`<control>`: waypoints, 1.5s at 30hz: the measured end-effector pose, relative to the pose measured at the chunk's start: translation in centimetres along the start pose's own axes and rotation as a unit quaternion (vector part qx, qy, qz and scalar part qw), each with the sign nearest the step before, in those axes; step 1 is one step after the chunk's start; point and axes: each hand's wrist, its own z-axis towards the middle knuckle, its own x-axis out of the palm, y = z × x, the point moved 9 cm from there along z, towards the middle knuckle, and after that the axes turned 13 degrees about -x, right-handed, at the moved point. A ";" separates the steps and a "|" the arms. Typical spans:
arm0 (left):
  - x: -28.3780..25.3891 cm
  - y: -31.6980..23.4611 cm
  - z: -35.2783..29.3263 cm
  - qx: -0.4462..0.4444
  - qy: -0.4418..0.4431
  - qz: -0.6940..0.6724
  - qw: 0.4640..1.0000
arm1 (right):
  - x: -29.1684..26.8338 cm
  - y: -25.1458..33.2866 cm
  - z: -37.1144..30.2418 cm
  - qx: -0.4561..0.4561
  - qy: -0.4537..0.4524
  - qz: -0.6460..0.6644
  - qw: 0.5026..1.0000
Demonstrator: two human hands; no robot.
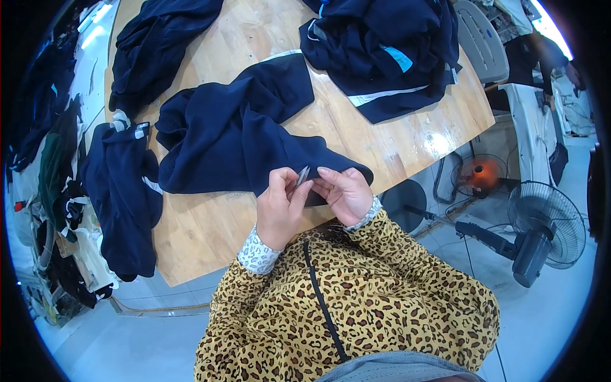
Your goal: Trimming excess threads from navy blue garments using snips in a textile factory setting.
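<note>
A navy garment (219,137) lies spread and wrinkled across the wooden table, its narrower end reaching the near edge. At that end, my left hand (280,207) is closed around a small metal tool (303,175) with a pointed tip. It looks like thread snips; most of it is hidden in the fingers. Close beside it, my right hand (349,194) pinches the garment's edge between thumb and fingers. The fingertips of both hands almost meet.
More navy garments lie on the wooden table (203,239): a pile (394,51) far right, one (156,54) far left, one (124,197) hanging off the left edge. A grey chair (480,41) and a standing fan (547,223) are at right. Someone in dark clothing (538,54) is beyond.
</note>
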 end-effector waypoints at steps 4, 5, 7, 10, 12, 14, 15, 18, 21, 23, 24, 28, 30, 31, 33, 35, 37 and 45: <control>-0.1 -0.2 0.0 0.002 -0.005 0.003 1.000 | 0.2 -0.2 -0.1 0.007 0.003 -0.007 1.000; -0.1 -0.2 0.0 0.002 -0.005 0.002 1.000 | 0.3 -0.2 -0.2 0.007 0.006 -0.007 1.000; -0.1 0.0 0.0 0.001 -0.007 0.002 1.000 | 0.3 -0.2 -0.2 0.008 0.008 -0.006 1.000; -0.1 -0.1 0.0 0.013 -0.014 0.014 1.000 | 0.2 -0.3 -0.1 0.011 0.008 -0.009 1.000; -0.3 0.6 0.0 0.000 -0.020 -0.023 1.000 | 0.6 -0.2 -0.1 0.009 0.015 0.003 1.000; -0.7 0.8 0.1 -0.009 -0.028 -0.106 0.994 | 0.6 0.0 -0.1 0.006 0.006 0.013 1.000; -0.7 0.9 0.2 -0.009 -0.028 -0.106 0.994 | 0.6 0.1 0.0 0.003 -0.003 0.023 1.000; -1.0 1.4 0.5 -0.044 -0.023 -0.149 0.988 | 0.1 -0.1 0.1 0.000 0.003 0.034 0.999; -1.4 -1.4 0.6 0.042 -0.052 -0.004 0.998 | -0.1 -0.1 0.0 0.001 0.005 0.009 1.000; -1.2 -1.4 0.9 0.042 -0.061 -0.016 0.997 | 0.3 -0.2 0.0 -0.002 0.011 -0.008 1.000; -1.0 -1.4 1.0 0.059 -0.065 -0.012 0.996 | 0.4 -0.2 -0.1 -0.006 0.015 -0.024 1.000; -0.6 0.6 2.0 0.015 -0.026 -0.077 0.997 | 0.1 0.0 0.0 -0.011 0.006 -0.005 1.000; 0.2 3.5 2.3 -0.126 0.041 -0.232 0.964 | 0.1 0.3 0.1 -0.018 0.017 0.018 1.000; 0.2 4.0 2.2 -0.168 0.057 -0.285 0.942 | 0.0 0.4 0.2 -0.019 0.017 0.018 1.000; -0.2 4.7 2.2 -0.214 0.054 -0.330 0.918 | -0.5 0.4 0.4 -0.015 0.009 0.022 1.000; -1.0 4.4 2.1 -0.179 0.027 -0.271 0.945 | -0.6 0.3 0.6 -0.014 0.005 0.017 1.000; -1.6 3.8 2.1 -0.143 0.000 -0.210 0.967 | -0.8 0.3 0.6 -0.014 0.001 0.010 1.000; -0.8 -0.9 1.8 0.062 -0.034 -0.067 0.995 | -0.1 0.1 0.3 -0.040 0.026 -0.082 0.995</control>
